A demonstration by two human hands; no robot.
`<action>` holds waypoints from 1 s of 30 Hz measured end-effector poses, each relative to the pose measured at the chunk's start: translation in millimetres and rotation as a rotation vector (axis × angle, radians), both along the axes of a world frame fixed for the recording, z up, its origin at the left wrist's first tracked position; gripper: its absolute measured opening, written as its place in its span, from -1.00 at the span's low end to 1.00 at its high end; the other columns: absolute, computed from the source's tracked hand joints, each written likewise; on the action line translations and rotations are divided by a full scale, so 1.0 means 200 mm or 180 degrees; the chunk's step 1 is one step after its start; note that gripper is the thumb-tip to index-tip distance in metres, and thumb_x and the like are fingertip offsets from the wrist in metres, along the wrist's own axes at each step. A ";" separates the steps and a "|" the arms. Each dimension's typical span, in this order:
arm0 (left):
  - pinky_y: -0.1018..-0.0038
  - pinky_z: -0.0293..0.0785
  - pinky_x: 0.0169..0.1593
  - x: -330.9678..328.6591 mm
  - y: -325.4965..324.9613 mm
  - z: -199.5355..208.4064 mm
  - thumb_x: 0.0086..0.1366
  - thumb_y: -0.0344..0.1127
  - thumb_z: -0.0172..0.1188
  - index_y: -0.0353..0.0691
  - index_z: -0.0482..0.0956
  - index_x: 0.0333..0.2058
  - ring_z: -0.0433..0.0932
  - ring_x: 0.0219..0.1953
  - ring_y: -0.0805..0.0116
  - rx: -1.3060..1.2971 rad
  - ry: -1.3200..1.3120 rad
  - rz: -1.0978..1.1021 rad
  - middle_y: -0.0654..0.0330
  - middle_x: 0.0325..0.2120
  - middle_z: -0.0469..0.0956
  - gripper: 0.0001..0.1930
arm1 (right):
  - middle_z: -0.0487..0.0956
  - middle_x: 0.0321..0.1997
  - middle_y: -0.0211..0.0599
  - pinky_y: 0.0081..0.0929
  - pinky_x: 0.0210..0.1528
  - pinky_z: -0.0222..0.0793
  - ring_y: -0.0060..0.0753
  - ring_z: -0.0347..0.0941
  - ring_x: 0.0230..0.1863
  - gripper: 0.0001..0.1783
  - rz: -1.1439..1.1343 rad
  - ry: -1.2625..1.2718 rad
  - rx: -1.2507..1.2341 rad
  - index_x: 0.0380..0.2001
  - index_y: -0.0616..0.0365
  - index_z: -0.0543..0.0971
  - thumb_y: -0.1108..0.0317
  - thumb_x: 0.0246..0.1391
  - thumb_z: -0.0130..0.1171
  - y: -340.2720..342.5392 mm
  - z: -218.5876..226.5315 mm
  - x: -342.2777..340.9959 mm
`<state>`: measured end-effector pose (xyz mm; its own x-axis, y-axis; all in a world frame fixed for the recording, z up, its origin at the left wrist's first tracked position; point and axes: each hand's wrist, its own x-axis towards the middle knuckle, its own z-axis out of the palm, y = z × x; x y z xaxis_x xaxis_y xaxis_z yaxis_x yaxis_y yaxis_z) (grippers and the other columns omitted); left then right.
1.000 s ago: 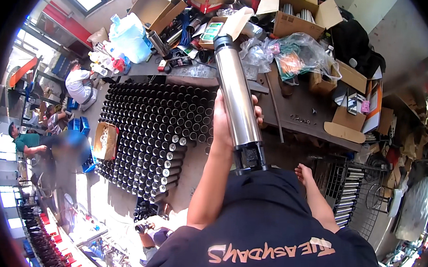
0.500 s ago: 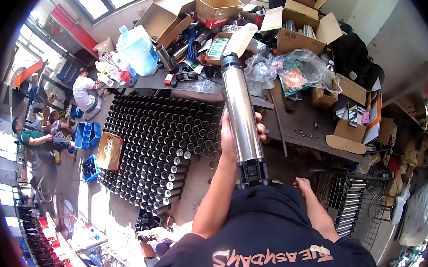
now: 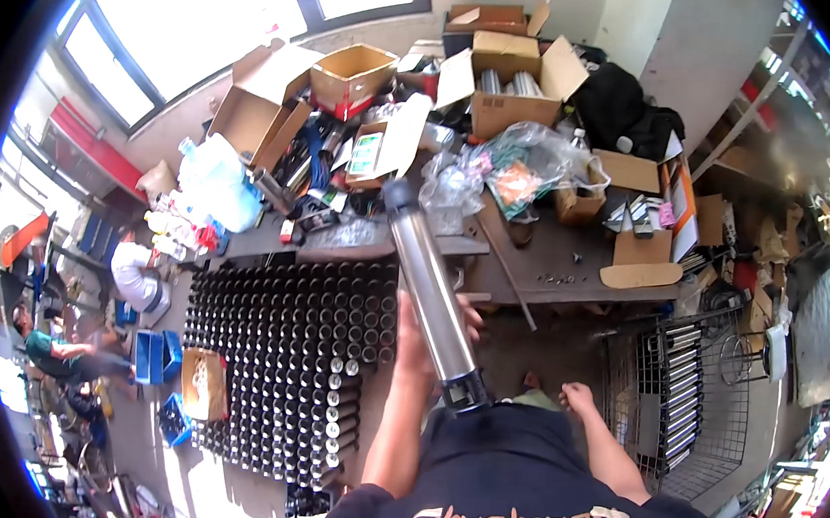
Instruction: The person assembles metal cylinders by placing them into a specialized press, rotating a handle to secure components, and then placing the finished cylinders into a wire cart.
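A shiny metal cylinder [image 3: 429, 294] with a black cap at its far end and a black forked fitting [image 3: 466, 391] at its near end leans in front of my body. My left hand [image 3: 412, 345] is wrapped round its lower half, the fingertips showing on its right side. The near end comes close to my dark shirt. To the right, my right hand [image 3: 576, 397] hangs near my hip, its fingers curled closed, with nothing seen sticking out of it. Several rows of upright black tubes [image 3: 284, 346] stand on the floor to the left of my left arm.
The workbench [image 3: 568, 270] ahead carries open cardboard boxes [image 3: 512, 117], plastic bags [image 3: 537, 166] and a thin rod [image 3: 508, 275]. A wire cart [image 3: 726, 416] with metal tubes stands at right. Blue crates [image 3: 150, 356] and a carton [image 3: 202, 384] lie left, near two people [image 3: 139, 276].
The view has tilted up, showing more of the window. The cylinder, still in my left hand, sits lower and slightly left in the picture. My right hand stays closed by my side.
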<state>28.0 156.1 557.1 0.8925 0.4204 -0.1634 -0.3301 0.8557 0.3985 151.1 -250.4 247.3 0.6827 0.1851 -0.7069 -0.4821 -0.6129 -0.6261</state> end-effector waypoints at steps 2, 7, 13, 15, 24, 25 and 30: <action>0.12 0.62 -0.20 0.03 0.00 -0.22 0.39 0.38 -0.14 -0.20 0.33 0.22 0.61 -0.28 0.06 -0.0032 0.0130 -0.0521 0.01 -0.23 0.54 -0.24 | 0.65 -0.44 -0.31 -0.52 -0.61 0.34 -0.55 0.50 -0.56 -0.71 -0.0113 0.0061 -0.0171 -0.31 0.22 0.63 0.18 0.24 0.17 -0.07 0.03 -0.07; 0.27 0.41 -0.40 0.13 -0.10 -0.18 0.35 0.41 -0.15 0.07 0.23 0.36 0.38 -0.48 0.24 -0.0836 -0.0707 -0.0819 0.12 -0.35 0.40 -0.24 | 0.62 -0.47 -0.31 -0.52 -0.63 0.33 -0.50 0.48 -0.56 -0.73 -0.0336 0.0449 -0.0689 -0.26 0.21 0.62 0.21 0.26 0.13 -0.32 0.00 -0.24; 0.16 0.59 -0.33 0.23 -0.05 -0.03 0.37 0.43 -0.18 -0.01 0.32 0.26 0.56 -0.41 0.13 -0.0539 -0.0023 -0.1300 0.03 -0.34 0.52 -0.26 | 0.55 -0.56 -0.33 -0.52 -0.68 0.23 -0.52 0.39 -0.64 -0.71 -0.0817 0.0272 -0.0428 -0.40 0.18 0.59 0.17 0.24 0.14 -0.37 0.10 -0.46; 0.18 0.61 -0.32 0.26 -0.04 0.00 0.37 0.42 -0.16 -0.07 0.38 0.15 0.56 -0.42 0.13 -0.0161 0.0254 -0.1320 0.04 -0.36 0.51 -0.29 | 0.58 -0.48 -0.36 -0.56 -0.63 0.25 -0.53 0.41 -0.58 -0.73 -0.0928 0.0250 -0.0415 -0.30 0.17 0.60 0.17 0.25 0.14 -0.33 0.13 -0.50; 0.15 0.59 -0.36 0.50 -0.34 0.01 0.32 0.44 -0.10 -0.21 0.44 -0.09 0.57 -0.44 0.09 0.0142 0.0125 -0.1564 0.00 -0.34 0.53 -0.29 | 0.61 -0.29 -0.45 -0.60 -0.39 0.35 -0.62 0.46 -0.37 -0.69 -0.1623 0.0266 0.0375 -0.17 0.13 0.61 0.11 0.28 0.14 -0.30 0.41 -0.31; 0.14 0.59 -0.35 0.55 -0.41 0.00 0.32 0.43 -0.10 -0.19 0.43 -0.07 0.57 -0.44 0.08 0.0153 0.0168 -0.1641 -0.01 -0.34 0.53 -0.30 | 0.61 -0.28 -0.45 -0.59 -0.38 0.36 -0.63 0.47 -0.36 -0.68 -0.1631 0.0217 0.0596 -0.15 0.12 0.61 0.08 0.28 0.15 -0.29 0.49 -0.23; 0.21 0.52 -0.15 0.94 -0.94 -0.09 0.28 0.52 -0.27 -0.32 0.55 -0.14 0.56 -0.28 0.09 0.1360 0.0325 -0.2057 0.00 -0.34 0.60 -0.12 | 0.58 0.14 -0.21 -0.38 0.09 0.42 -0.39 0.52 0.10 -0.44 -0.0269 -0.0024 0.2549 0.24 0.17 0.39 0.04 0.34 0.09 -0.12 1.17 0.21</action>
<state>216.4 -32.3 538.9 0.9709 -0.1328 -0.1991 0.2377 0.6312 0.7383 192.9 -275.3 480.7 0.7212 0.5813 -0.3767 -0.5009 0.0619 -0.8633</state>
